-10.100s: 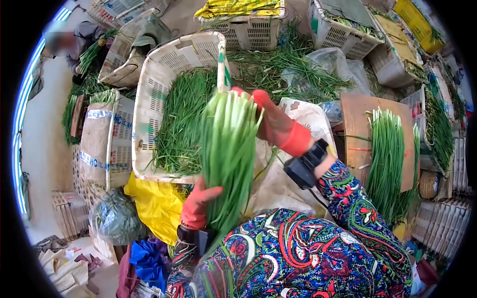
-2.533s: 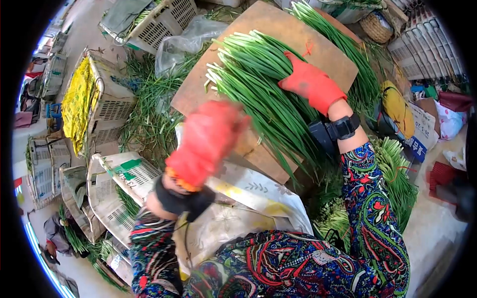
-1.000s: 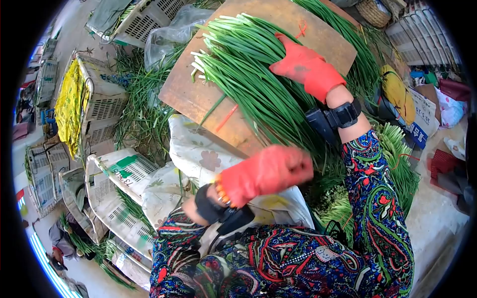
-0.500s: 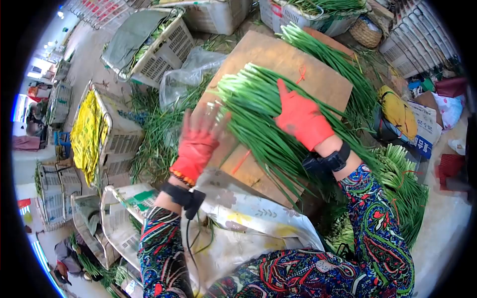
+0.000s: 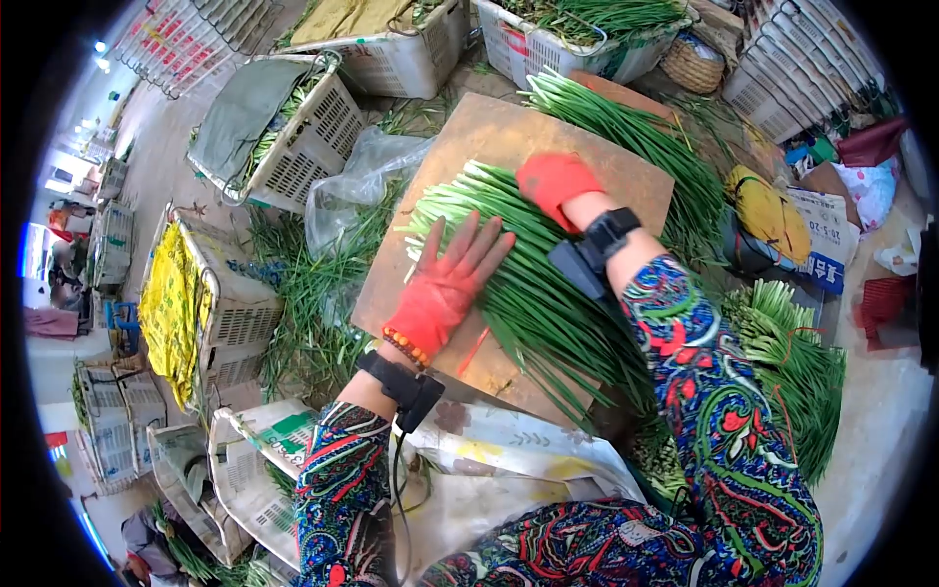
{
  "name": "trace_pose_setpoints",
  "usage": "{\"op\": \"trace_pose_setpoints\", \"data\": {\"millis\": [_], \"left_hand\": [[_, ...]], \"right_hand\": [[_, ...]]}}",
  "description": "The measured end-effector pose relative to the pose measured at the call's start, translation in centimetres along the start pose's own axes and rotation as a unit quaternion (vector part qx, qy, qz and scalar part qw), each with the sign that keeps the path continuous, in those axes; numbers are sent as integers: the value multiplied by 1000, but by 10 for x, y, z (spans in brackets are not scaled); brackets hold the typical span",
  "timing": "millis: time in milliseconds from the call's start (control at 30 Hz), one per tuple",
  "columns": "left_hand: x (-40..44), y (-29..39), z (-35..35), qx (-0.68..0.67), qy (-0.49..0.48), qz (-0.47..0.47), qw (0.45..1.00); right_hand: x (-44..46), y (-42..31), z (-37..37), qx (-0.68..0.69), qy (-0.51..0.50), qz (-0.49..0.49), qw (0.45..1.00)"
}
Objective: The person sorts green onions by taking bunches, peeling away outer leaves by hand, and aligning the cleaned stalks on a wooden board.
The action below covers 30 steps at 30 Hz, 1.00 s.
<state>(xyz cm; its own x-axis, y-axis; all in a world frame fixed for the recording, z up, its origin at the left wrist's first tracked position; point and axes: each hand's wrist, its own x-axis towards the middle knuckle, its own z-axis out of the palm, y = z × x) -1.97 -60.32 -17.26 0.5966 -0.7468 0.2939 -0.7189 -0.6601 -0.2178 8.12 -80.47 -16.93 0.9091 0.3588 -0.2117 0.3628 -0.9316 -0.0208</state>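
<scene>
A loose pile of garlic chives [image 5: 548, 284], pale stem ends at the upper left, lies across a brown board [image 5: 499, 122]. My left hand [image 5: 445, 289], in a red glove with greyish fingers, rests open with its fingers spread over the left edge of the pile. On the far side, my right hand [image 5: 559, 186], also red-gloved, is closed at the board with its fingers curled out of sight; what it grips is hidden. One end of a red tie [image 5: 474, 350] shows on the board beside the pile. Another chive bunch [image 5: 606, 127] lies along the board's far edge.
Tied chive bunches [image 5: 792, 382] lie at the right. White crates [image 5: 313, 147] stand at the left and back, one draped with a yellow cloth [image 5: 171, 313]. Clear plastic [image 5: 362, 181] and loose leaves [image 5: 303, 264] cover the floor left of the board.
My left hand has moved right onto the chives. My right hand has gone from pointing over the pile to a closed shape beyond it, where a red tie showed before.
</scene>
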Motion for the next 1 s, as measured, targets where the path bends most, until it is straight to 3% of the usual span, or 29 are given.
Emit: {"op": "trace_pose_setpoints", "data": {"millis": [100,233,333,367,467,500,533,600,700,800,833,933,967,1000], "left_hand": [[11,6,0,2,27,-36,999],[12,13,12,-37,34,-53,997],[20,7,11,-57,12,-30,998],[22,6,13,-63,6,-31,998],[24,2,11,-91,-16,-11,996],[25,1,10,-95,-20,-6,995],[24,0,10,-98,-17,-8,995],[22,2,10,-108,-13,-10,994],[18,3,10,-120,-15,-14,993],[17,2,12,-119,-18,-10,993],[16,2,14,-100,-15,-7,995],[12,4,16,-67,-10,-6,998],[11,4,18,-62,-6,-7,998],[11,4,15,-58,-3,-8,998]], "right_hand": [[9,-12,15,124,-61,-67,988],[-16,-16,8,188,-19,-135,973],[-17,-16,21,251,23,-72,965],[-19,-15,21,247,11,-29,969],[-20,1,45,120,163,-119,972],[-27,1,36,254,160,-66,952],[-28,4,32,346,218,29,912],[-31,13,29,504,320,217,772],[-55,27,25,237,269,282,890],[-43,16,22,178,111,329,921],[-40,19,18,213,53,278,935],[-32,14,27,277,92,217,931],[-34,16,24,314,39,238,918],[-33,13,25,320,87,162,929]]}}
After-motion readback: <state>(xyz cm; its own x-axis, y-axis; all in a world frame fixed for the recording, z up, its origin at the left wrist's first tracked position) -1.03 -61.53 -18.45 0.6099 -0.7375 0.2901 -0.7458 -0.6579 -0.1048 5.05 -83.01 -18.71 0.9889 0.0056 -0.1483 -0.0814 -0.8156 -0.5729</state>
